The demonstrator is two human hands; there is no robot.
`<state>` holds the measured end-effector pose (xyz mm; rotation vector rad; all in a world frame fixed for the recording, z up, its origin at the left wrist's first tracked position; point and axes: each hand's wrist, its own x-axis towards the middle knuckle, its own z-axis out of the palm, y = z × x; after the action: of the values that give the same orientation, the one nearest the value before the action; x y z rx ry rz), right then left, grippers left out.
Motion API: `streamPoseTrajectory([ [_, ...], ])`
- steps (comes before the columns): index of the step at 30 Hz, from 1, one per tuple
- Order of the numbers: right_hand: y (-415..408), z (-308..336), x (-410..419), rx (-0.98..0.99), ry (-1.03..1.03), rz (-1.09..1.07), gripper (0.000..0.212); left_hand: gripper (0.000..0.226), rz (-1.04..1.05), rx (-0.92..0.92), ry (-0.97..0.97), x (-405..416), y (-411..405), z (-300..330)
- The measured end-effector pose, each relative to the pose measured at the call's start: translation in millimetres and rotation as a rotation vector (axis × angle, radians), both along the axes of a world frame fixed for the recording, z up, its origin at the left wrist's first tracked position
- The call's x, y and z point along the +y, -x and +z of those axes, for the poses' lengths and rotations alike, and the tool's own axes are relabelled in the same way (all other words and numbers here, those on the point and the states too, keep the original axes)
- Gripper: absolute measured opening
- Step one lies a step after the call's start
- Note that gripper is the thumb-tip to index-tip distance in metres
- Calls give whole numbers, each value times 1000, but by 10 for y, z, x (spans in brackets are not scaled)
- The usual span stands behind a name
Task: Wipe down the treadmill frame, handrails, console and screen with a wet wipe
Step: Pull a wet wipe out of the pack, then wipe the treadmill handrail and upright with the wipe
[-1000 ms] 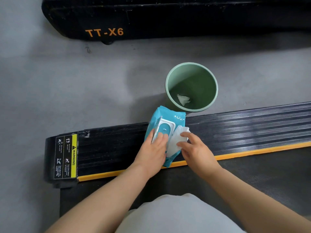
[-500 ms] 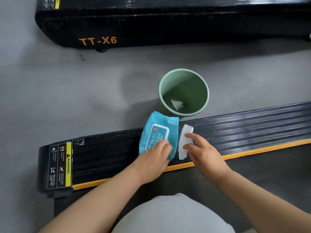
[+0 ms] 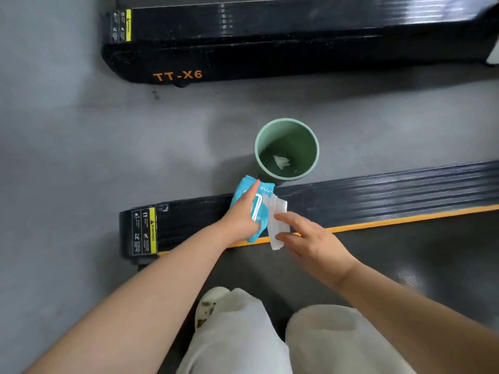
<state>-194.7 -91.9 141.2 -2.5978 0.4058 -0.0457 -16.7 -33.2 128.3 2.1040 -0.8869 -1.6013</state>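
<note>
Pinching a white wipe (image 3: 276, 225) between thumb and fingers, the right hand (image 3: 310, 240) is held over the treadmill rail (image 3: 378, 195). The blue pack (image 3: 252, 209) is gripped by the left hand (image 3: 241, 217) just left of it. A green bin (image 3: 286, 149) stands beyond.

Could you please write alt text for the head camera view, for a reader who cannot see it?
Seen from above, a person's left hand grips a blue wet wipe pack on a black treadmill side rail, while the right hand pinches a white wipe beside it. A green bin holding a crumpled wipe stands on the grey floor behind.
</note>
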Motion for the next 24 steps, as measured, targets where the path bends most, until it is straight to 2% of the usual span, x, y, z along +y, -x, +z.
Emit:
streamPoseTrajectory([
  [2, 55, 500, 73, -8, -8, -3, 37, 74, -155, -194, 111, 66, 20, 467],
  [3, 91, 741, 102, -21, -4, -2, 35, 60, -221, -247, 159, 83, 33, 716],
  [5, 180, 1215, 144, -54, 4, 6, 25, 29, -277, -245, 207, 100, 101, 1233],
  [7, 291, 1718, 174, -84, -2, -34, 14, 17, -193, -164, 217, 141, 206, 1768],
  [8, 360, 1976, 191, -83, -19, -80, 20, 11, -148, -135, 208, 162, 261, 2054],
  [10, 493, 2470, 240, -65, -65, -223, 30, 19, -133, -111, 217, 197, 386, 2609],
  [12, 589, 2934, 302, -63, -113, -410, 31, 30, -147, -79, 254, 203, 538, 3097],
  [18, 763, 3963, 336, -169, -136, -746, 43, 27, -174, -75, 380, 63, 944, 4228],
  [20, 837, 4189, 292, -206, -141, -826, 39, 29, -206, -107, 409, 10, 1023, 4430],
  [24, 995, 4505, 239, -293, -213, -978, 16, 26, -333, -174, 456, -90, 1216, 4740],
])
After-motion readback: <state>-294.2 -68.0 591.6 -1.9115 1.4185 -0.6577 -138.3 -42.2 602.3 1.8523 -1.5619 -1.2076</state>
